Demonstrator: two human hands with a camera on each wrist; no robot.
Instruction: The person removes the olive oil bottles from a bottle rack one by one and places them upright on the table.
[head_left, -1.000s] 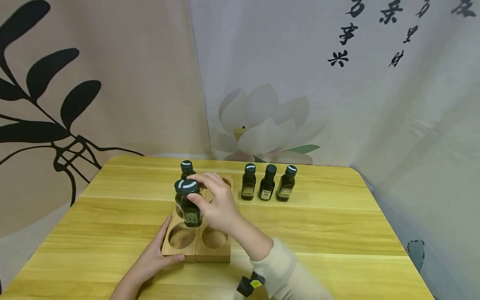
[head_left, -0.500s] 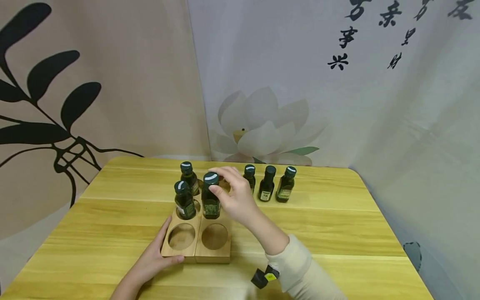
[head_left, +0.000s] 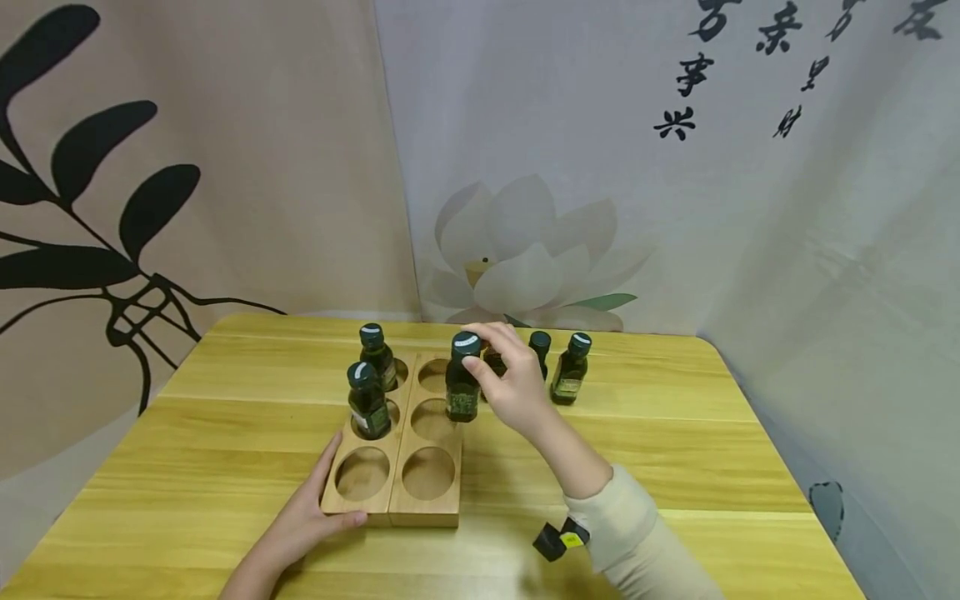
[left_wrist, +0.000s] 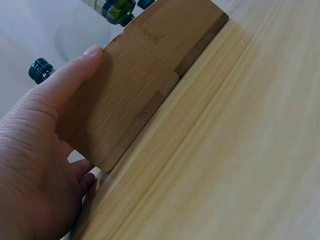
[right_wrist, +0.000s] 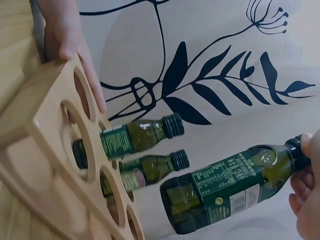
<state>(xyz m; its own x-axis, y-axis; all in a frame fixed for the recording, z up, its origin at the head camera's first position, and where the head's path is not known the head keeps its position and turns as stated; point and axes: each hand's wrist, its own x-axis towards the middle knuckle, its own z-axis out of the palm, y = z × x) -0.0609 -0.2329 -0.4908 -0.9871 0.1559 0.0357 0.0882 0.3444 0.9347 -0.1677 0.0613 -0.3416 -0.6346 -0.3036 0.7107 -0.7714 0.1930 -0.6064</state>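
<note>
My right hand [head_left: 513,379] pinches a small dark green glass bottle [head_left: 462,392] by its cap. In the head view the bottle hangs over the right edge of a wooden bottle rack [head_left: 427,512]; the right wrist view shows the lifted bottle [right_wrist: 225,187] with a green label. The rack is two blocks side by side with round holes. Two similar bottles, one middle [head_left: 369,408] and one far [head_left: 378,358], stand in its left column. My left hand [head_left: 303,517] holds the near left corner, its thumb along the front face [left_wrist: 120,95].
Behind my right hand are three more dark bottles: a partly hidden one [head_left: 493,360], one with only its top showing [head_left: 540,346], and a right one [head_left: 572,373]. They stand on the wooden table [head_left: 675,467], with a printed curtain [head_left: 540,125] behind.
My right hand has carried the bottle rightward and away from me, from above the rack's left column to its right edge. My left hand has stayed at the corner.
</note>
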